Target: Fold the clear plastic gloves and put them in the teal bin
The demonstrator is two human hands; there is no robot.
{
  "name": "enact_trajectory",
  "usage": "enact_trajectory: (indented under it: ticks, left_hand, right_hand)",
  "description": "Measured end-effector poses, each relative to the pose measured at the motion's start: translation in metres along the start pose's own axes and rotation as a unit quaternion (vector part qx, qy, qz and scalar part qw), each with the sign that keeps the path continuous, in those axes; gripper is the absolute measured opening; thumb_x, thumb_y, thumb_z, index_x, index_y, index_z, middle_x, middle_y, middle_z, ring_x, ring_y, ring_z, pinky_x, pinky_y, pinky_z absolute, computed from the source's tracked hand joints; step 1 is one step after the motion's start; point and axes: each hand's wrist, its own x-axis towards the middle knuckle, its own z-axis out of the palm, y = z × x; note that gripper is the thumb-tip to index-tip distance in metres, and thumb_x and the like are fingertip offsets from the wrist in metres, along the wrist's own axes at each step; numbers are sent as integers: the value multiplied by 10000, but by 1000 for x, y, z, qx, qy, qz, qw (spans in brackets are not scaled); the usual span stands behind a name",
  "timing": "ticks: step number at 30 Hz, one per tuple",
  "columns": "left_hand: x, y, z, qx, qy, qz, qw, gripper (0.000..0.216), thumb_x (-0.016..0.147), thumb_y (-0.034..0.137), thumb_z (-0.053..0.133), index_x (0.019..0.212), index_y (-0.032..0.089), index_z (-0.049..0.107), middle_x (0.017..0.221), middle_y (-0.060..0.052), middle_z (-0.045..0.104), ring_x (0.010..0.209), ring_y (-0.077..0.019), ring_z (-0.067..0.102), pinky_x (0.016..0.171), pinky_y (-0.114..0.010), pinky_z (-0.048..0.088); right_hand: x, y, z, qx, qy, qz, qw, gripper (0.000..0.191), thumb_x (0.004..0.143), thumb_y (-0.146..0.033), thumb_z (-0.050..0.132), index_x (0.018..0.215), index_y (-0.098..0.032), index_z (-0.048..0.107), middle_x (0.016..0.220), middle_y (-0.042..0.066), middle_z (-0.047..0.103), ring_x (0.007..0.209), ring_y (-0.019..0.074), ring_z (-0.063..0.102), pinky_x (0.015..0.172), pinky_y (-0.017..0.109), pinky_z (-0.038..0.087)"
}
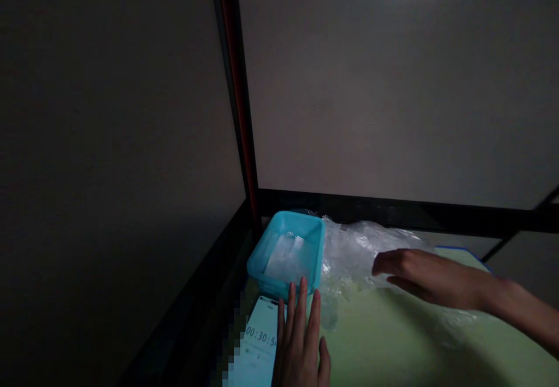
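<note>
My left hand (301, 340) lies flat at the bottom of the head view, fingers stretched out and together, its tips touching the near wall of a turquoise plastic tub (317, 238). Clear plastic pieces sit inside the tub. My right hand (421, 276) reaches in from the right, fingers curled down onto a heap of clear plastic bags (353, 247) beside the tub. Whether it grips a bag is hidden.
A phone (259, 340) showing a running timer lies under the left hand's edge, on a pale green mat (393, 346). Black shelf rails (393, 209) and an upright post (238, 84) frame the surface against grey walls.
</note>
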Motion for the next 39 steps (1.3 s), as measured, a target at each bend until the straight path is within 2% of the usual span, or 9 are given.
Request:
enact_trajectory:
  ticks: [7, 15, 18, 23, 26, 28, 30, 34, 39]
  left_hand:
    - [-7, 22, -12, -82, -33, 110, 990, 577, 736, -11, 393, 1292, 139, 380, 1408, -119, 320, 1312, -263, 245, 1001, -438, 358]
    - [-22, 40, 4, -242, -120, 89, 959, 360, 722, -10, 395, 987, 165, 563, 1182, -97, 542, 1091, -199, 520, 905, -346, 469]
    - [-18, 40, 4, -270, -136, 74, 950, 314, 710, -17, 410, 900, 166, 580, 1077, -90, 584, 1017, -197, 559, 879, -341, 480]
    - [-15, 41, 5, -284, -143, 90, 944, 288, 703, -25, 428, 847, 172, 580, 978, -69, 598, 931, -181, 582, 823, -309, 494]
    - [-15, 42, 8, -285, -139, 99, 943, 259, 714, -13, 440, 830, 175, 577, 971, -63, 596, 935, -177, 574, 833, -301, 481]
    - [-15, 41, 9, -286, -139, 102, 943, 248, 720, -4, 442, 821, 179, 575, 954, -56, 595, 922, -171, 573, 823, -289, 480]
    - [-14, 41, 9, -286, -141, 106, 942, 240, 725, 7, 443, 814, 185, 576, 941, -48, 594, 901, -168, 575, 813, -286, 480]
    - [-14, 40, 9, -288, -147, 115, 939, 237, 737, 23, 429, 809, 193, 577, 929, -36, 589, 879, -163, 570, 812, -291, 471]
    - [-14, 40, 7, -289, -143, 107, 940, 233, 740, 18, 429, 815, 186, 572, 919, -35, 581, 884, -159, 561, 814, -287, 466]
  right_hand:
    - [-56, -5, 92, 45, 76, 94, 992, 292, 836, -158, 419, 1074, -183, 587, 1164, 108, 567, 1067, 219, 532, 899, 340, 421]
    - [-38, 3, 155, 15, 349, 195, 916, 237, 774, -110, 382, 924, -177, 553, 1123, 112, 532, 1020, 198, 542, 862, 338, 459]
    - [-31, 6, 167, -13, 377, 223, 899, 265, 750, -110, 398, 964, -169, 543, 1183, 126, 487, 1068, 209, 502, 889, 353, 438]
    - [-32, 12, 167, -65, 387, 310, 866, 240, 792, -189, 429, 987, -148, 564, 1182, 158, 480, 1094, 269, 462, 920, 426, 376]
    - [-41, 18, 163, -100, 382, 389, 832, 315, 836, -228, 406, 1100, -105, 526, 1335, 209, 345, 1241, 341, 293, 978, 526, 244]
    - [-51, 22, 162, -129, 334, 472, 806, 439, 862, -274, 397, 1237, -45, 412, 1402, 248, 237, 1301, 353, 172, 996, 554, 173]
    - [-63, 24, 161, -136, 279, 521, 795, 504, 876, -329, 396, 1275, -24, 362, 1374, 266, 297, 1288, 357, 220, 970, 576, 201]
    - [-81, 17, 154, -123, 210, 494, 835, 372, 891, -385, 390, 1062, -101, 561, 1131, 211, 575, 1090, 340, 498, 915, 611, 243]
    - [-72, -18, 141, -108, 165, 392, 898, 359, 907, -352, 379, 1006, -93, 607, 859, 196, 673, 869, 287, 628, 961, 552, 227]
